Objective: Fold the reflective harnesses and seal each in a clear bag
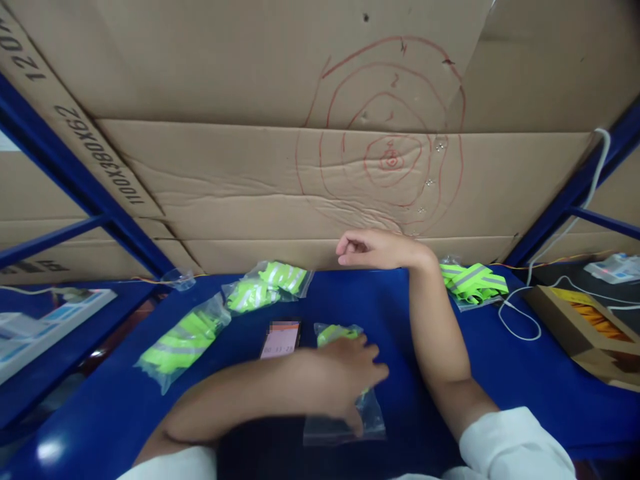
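Observation:
My left hand [345, 377] lies over a clear plastic bag [345, 430] near the table's front, fingers spread apart. Part of the fluorescent green reflective strap [337, 333] in that bag shows beyond the hand; the rest is hidden beneath it. Raised at the back of the table, my right hand [383, 249] is in front of the cardboard, its fingers curled in and nothing visible in them. Beside my left wrist lies a phone [281, 339] with a timer on its screen, partly covered by the forearm.
Bagged green straps lie at left [183, 340], at back centre [267, 287] and at right [475, 283] on the blue table [530, 387]. An open cardboard box [590, 333] and a white cable [520, 333] are on the right. Behind stands a cardboard wall [225, 173] with red rings.

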The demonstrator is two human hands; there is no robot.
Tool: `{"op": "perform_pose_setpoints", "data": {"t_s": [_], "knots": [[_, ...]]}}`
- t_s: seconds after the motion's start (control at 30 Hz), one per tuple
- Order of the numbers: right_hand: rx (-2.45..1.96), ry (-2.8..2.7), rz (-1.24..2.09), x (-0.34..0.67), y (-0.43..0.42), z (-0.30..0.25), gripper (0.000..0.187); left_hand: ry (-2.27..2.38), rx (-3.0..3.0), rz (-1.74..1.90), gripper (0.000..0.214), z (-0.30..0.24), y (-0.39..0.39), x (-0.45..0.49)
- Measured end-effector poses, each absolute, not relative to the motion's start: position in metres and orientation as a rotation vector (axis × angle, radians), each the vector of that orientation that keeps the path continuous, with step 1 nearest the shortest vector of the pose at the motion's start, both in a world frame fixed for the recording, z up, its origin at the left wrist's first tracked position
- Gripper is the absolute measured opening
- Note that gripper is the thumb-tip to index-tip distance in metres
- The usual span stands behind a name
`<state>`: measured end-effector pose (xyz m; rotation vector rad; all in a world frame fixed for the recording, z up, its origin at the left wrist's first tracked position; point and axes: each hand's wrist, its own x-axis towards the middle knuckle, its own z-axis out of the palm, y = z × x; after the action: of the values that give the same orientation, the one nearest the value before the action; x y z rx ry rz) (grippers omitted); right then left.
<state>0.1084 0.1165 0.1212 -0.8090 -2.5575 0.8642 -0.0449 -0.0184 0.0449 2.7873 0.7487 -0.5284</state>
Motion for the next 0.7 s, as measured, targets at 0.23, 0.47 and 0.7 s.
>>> {"op": "perform_pose_setpoints", "data": {"t_s": [0.23,0.47,0.7], "knots": [[-0.793,-2.570,0.795,0.107,0.104,0.123,0.034,0.877,3.071,-0.623,0.029,0.011,-0.087,-0.019],[-0.697,-2.593,0.902,0.105,0.074,0.134,0.040,0.627,3.221,-0.401,0.009,0.001,-0.077,-0.043],[-0.658,-2.530,0.880,0.124,0.061,0.147,0.041,0.808,3.133,0.023,0.012,0.094,-0.024,-0.089]]}}
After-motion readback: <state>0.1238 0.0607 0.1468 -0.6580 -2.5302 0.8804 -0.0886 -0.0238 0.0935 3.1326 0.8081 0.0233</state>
